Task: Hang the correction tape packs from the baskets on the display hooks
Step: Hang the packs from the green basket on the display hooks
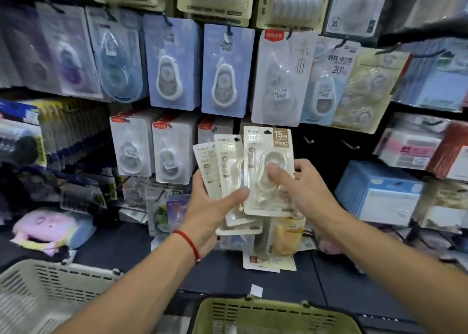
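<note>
— Hands first: what are they doing?

— Left hand (210,207) grips a fanned stack of cream correction tape packs (228,181) from below, thumb laid across their lower half. Right hand (301,184) pinches the front pack (268,171), thumb on its clear blister and fingers curled behind its right edge.

— Where are the packs against the display?

— Held upright in front of the display wall (316,141), just below the middle row of hanging packs. Two bare hooks (307,140) stick out of the dark panel right of the front pack's top edge; that pack's hang hole is not on either hook.

— What hangs nearby?

— Blue-backed packs (172,62) above, white packs with red tabs (131,146) to the left of the stack. More packs lie loose on the dark shelf (121,247) under the hands; they look like mixed kinds, though blur makes it hard to say.

— And the baskets?

— A grey basket (45,288) sits at the bottom left corner, a green basket (273,316) at the bottom edge between the forearms. A red string (191,245) circles the left wrist.
</note>
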The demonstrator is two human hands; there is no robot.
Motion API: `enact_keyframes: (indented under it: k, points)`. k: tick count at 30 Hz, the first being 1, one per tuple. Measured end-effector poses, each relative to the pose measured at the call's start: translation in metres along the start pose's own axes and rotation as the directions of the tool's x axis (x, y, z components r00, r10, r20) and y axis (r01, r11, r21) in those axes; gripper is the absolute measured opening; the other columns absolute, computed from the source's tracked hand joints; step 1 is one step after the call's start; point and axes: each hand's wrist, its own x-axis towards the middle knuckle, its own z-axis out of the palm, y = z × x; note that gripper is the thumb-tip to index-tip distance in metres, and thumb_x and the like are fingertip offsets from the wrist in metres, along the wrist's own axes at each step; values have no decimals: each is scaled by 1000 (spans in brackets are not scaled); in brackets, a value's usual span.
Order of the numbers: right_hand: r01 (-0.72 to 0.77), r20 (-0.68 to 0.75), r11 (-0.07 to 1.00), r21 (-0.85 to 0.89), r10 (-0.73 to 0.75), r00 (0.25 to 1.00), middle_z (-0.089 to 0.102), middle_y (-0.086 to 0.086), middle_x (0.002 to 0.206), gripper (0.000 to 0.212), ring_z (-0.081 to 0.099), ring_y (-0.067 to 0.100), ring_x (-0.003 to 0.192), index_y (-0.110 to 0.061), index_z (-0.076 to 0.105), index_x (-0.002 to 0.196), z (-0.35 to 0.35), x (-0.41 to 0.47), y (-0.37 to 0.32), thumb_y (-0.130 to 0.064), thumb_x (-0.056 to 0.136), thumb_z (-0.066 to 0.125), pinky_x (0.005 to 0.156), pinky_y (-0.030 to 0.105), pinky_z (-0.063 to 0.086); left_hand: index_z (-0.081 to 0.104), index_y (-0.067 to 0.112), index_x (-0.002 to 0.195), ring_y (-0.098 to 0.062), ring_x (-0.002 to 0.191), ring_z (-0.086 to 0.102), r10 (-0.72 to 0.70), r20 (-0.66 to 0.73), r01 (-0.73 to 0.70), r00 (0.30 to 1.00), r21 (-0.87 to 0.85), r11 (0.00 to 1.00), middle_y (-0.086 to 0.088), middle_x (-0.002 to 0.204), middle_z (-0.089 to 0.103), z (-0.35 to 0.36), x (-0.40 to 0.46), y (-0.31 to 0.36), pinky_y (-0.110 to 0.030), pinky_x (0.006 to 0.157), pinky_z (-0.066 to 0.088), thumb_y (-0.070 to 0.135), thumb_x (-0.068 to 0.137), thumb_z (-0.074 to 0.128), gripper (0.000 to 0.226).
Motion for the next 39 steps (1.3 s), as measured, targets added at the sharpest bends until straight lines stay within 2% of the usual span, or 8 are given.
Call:
enact_keyframes:
  k: [8,15,18,22,25,30,34,39]
  points:
    - [128,-119,991,27,-124,985,74,-9,107,27,73,2,93,-33,56,111,28,20,32,-42,95,75,76,28,56,44,44,142,-1,114,68,194,-257,-122,947,271,955,19,127,69,-37,6,1,-40,104,55,22,69,97,93]
    - [168,-170,985,44,-158,973,72,-8,113,20,71,7,102,-33,56,111,35,36,37,-41,98,70,83,31,57,40,39,147,9,117,64,375,-278,-265,884,362,894,27,131,64,-54,2,9,-3,78,53,26,72,95,94]
    - [168,-160,985,32,-161,974,74,-8,113,22,71,10,106,-35,58,112,37,40,39,-44,97,71,91,36,57,39,41,148,7,119,64,382,-277,-281,881,344,896,26,135,63,-51,-1,11,-7,80,55,33,71,95,96]
    - [164,-189,986,-13,-163,968,72,-22,103,13,70,-3,94,-41,57,112,43,48,54,-39,101,64,71,16,52,38,44,149,11,121,61,419,-270,-312,867,363,878,32,137,60,-41,-3,10,-9,84,55,35,72,96,97]
    - [156,-208,983,-101,-174,962,65,-38,100,18,63,-14,92,-38,56,123,47,64,65,-39,105,56,64,5,45,36,45,149,7,122,63,398,-292,-301,870,326,896,29,138,61,-29,-3,5,-31,96,59,26,75,96,97]
    - [39,-191,964,-262,-92,977,58,-15,120,63,56,24,130,-27,41,157,52,101,74,-61,105,47,100,41,44,37,41,145,24,100,62,347,-319,-269,882,264,926,49,113,62,-3,2,-6,2,71,49,17,78,93,90]
    - [-139,-227,932,-336,63,972,44,15,160,82,43,37,147,-12,30,162,52,113,78,-65,103,47,110,47,41,40,38,136,28,91,61,344,-307,-262,887,280,924,55,99,60,7,4,-9,3,61,46,8,79,91,82]
    - [24,-71,993,-112,-32,997,71,-7,122,41,67,16,113,-29,64,129,56,78,56,-57,104,47,90,33,53,42,46,129,24,102,61,332,-250,-256,910,291,922,49,110,62,-4,8,-8,2,69,48,13,76,94,81]
